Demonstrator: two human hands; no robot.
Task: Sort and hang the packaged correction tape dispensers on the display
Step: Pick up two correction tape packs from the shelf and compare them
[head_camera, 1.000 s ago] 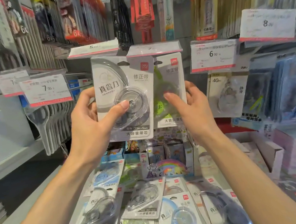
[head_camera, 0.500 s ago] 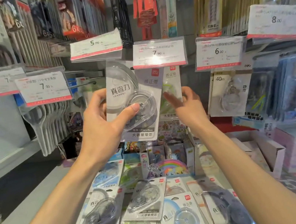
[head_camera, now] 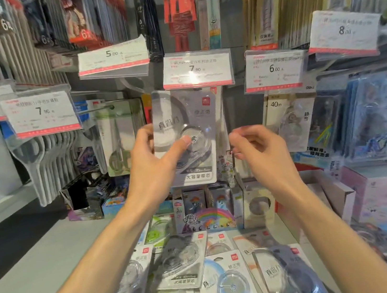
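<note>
Hanging step: left hand (head_camera: 152,170) pinching grey carded clear-blister correction tape pack (head_camera: 186,132) just below white 7.90 price tag (head_camera: 197,70), right hand (head_camera: 258,148) loosely curled, empty; next, seating its hole on the hook.

Price tags: 5.00 (head_camera: 112,58), 7.90 (head_camera: 197,70), 6.00 (head_camera: 275,69); hanging pack (head_camera: 283,117): 40m.

Grey shelf (head_camera: 44,281) below the hooks, strewn with loose correction tape packs (head_camera: 179,261), small boxes (head_camera: 204,210) standing behind them.
</note>
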